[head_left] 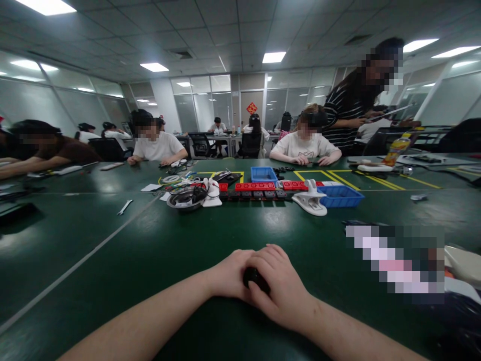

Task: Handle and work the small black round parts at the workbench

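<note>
Both my hands meet over the green table [180,271], close to its near edge. A small, dark, rounded object [256,280] shows between them. My right hand [280,286] is curled around it, with the thumb along its near side and the fingers over its top. My left hand [232,273] presses against the object's left side, and its fingers are mostly hidden beneath my right hand. What the dark object is cannot be made out.
Ahead lie a bowl of cables [188,199], a white clamp [311,199], red sockets [254,186] and a blue bin [340,196]. A wrench [125,207] is at the left. Dark bundled things [456,313] lie at the right. People sit across the table.
</note>
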`<action>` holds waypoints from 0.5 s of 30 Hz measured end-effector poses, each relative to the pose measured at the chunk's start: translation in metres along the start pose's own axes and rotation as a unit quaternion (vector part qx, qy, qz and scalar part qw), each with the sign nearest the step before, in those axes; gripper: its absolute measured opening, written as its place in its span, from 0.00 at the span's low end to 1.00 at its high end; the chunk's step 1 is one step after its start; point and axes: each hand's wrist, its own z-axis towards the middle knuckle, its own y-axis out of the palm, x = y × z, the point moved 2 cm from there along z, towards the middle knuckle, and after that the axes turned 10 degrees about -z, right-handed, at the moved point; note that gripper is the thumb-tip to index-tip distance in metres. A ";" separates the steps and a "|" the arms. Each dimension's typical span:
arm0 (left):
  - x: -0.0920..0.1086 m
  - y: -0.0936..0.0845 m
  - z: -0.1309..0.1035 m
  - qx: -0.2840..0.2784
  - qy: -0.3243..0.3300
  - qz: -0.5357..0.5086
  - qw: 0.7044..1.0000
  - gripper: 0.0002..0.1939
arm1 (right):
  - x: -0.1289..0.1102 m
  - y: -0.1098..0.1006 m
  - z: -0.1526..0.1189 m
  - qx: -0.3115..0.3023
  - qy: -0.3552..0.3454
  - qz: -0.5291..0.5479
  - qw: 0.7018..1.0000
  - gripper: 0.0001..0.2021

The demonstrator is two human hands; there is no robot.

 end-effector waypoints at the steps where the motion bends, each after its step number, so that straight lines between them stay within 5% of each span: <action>1: 0.001 -0.001 0.000 0.007 0.000 0.010 1.000 0.28 | 0.000 -0.002 0.001 -0.004 0.039 -0.013 0.999 0.09; 5: 0.002 0.002 0.000 0.030 -0.008 0.059 0.998 0.33 | 0.002 -0.002 0.004 -0.039 0.133 -0.077 0.987 0.10; 15: 0.008 0.008 0.001 0.062 -0.049 0.133 0.988 0.19 | 0.013 0.021 -0.001 -0.072 0.136 -0.131 0.979 0.06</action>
